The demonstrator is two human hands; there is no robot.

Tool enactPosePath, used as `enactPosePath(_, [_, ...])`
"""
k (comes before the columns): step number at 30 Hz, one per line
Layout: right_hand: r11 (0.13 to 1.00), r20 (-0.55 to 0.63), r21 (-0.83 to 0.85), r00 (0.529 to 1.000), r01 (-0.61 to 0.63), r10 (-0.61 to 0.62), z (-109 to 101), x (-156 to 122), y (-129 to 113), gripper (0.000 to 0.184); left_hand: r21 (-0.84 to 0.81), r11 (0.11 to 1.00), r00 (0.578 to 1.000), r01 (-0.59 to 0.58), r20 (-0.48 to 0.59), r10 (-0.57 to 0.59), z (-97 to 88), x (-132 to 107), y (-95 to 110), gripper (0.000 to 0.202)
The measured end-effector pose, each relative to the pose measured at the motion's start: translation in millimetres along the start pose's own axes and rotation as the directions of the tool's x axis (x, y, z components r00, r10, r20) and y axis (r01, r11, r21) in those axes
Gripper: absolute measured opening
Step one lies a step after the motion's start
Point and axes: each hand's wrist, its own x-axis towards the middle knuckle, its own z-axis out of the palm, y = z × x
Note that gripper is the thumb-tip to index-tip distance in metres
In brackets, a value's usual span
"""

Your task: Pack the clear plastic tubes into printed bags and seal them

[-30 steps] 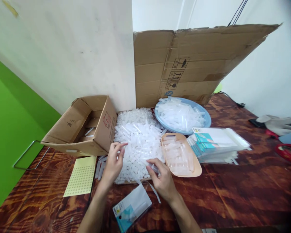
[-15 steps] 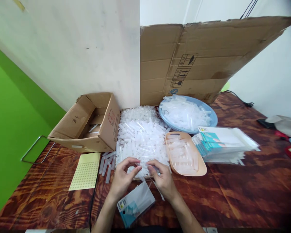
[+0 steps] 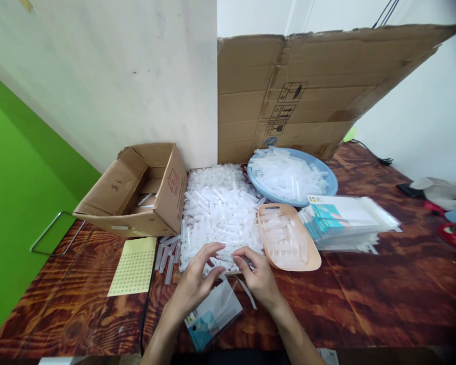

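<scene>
A dark-red wood-grain surface [image 3: 365, 304] is backed by white walls [image 3: 167, 76] and a leaning cardboard sheet [image 3: 319, 81]; at left it is bounded by a green panel [image 3: 30, 177]. A cardboard box [image 3: 167, 213], a heap of translucent tubes [image 3: 220, 213], a blue basin [image 3: 333, 180], a peach tray [image 3: 314, 262] and a stack of teal-printed packets [image 3: 338, 223] are spread across it. One clear packet [image 3: 218, 314] is laid flat at the near edge, below the hands, long axis diagonal: holed teal end pointed near-left, clear strip end far-right. Left hand [image 3: 194, 276] is held over its left side, fingers curled, thumb and forefinger parted, nothing seen between. Right hand [image 3: 259, 278] fingers are pinched near the heap; whether a tube is gripped can't be told. Vs 0.5 s ago: left thumb and forefinger spread wider, more of the packet covered by that hand, packet unmoved.
</scene>
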Motion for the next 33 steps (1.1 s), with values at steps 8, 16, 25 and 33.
enactPosePath(8, [0.998, 0.02, -0.032, 0.998, 0.052, -0.051, 5, -5, 5, 0.01, 0.052, 0.998, 0.999, 0.031, -0.026, -0.029, 3.1, -4, -4, 0.019])
enactPosePath(16, [0.991, 0.023, 0.005, 0.99, 0.136, -0.136, 7, -8, 5, 0.01, -0.13, 0.944, 0.953, 0.302, 0.062, -0.297, 14.2, -11, -14, 0.053])
enactPosePath(25, [0.983, 0.067, 0.056, 0.983, -0.174, 0.17, 5, -13, -6, 0.017, 0.183, 0.979, 0.996, -0.091, -0.009, 0.094, 14.6, -27, -22, 0.02])
enactPosePath(33, [0.99, -0.129, -0.109, 0.989, -0.087, 0.073, -70, -33, 10, 0.01, 0.411, 0.882, 0.956, 0.229, 0.076, -0.284, 4.9, -87, -54, 0.04])
